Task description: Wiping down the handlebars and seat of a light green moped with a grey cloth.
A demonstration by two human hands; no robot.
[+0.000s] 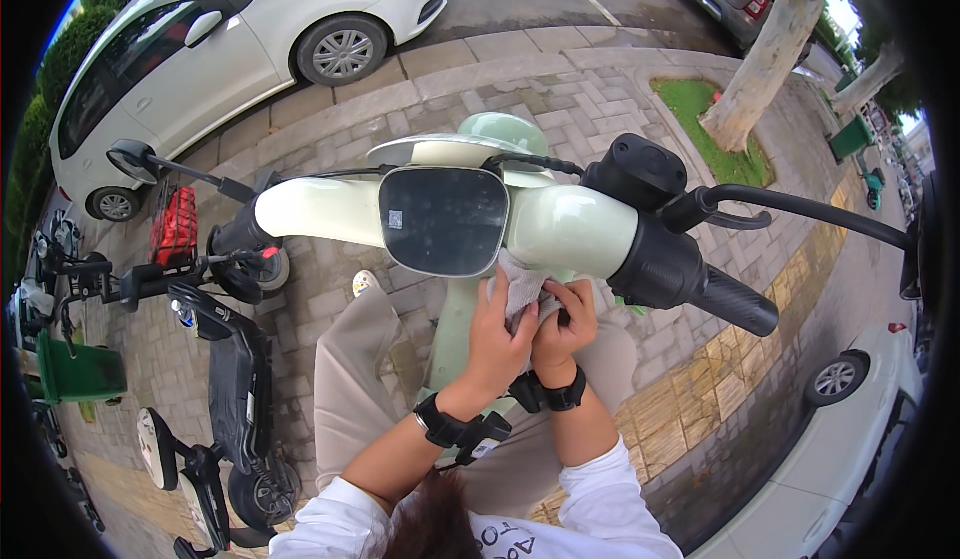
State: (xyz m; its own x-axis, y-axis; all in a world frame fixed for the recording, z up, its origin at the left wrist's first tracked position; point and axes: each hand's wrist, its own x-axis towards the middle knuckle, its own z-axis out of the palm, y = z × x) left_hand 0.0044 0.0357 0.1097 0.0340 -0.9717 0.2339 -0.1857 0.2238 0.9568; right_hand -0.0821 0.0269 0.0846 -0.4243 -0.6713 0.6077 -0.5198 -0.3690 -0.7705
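Both my hands meet at a grey cloth (521, 287) just below the handlebar of a pale green and cream electric scooter (575, 221). My left hand (497, 334) is closed on the cloth, its fingers pointing up toward the dark display (443, 221). Close beside it, my right hand (565, 329) has its fingers curled around the cloth's right side. The cloth lies against the scooter's body under the display; part of it is hidden by my fingers. To the right is the black handlebar grip (735, 301), which neither hand touches.
A brake lever and mirror stem (810, 204) reach out to the right. Another black scooter (240, 389) stands close on the left, near a green bin (80, 367). A white car (230, 49) is parked ahead, and a tree trunk (765, 59) rises at the far right.
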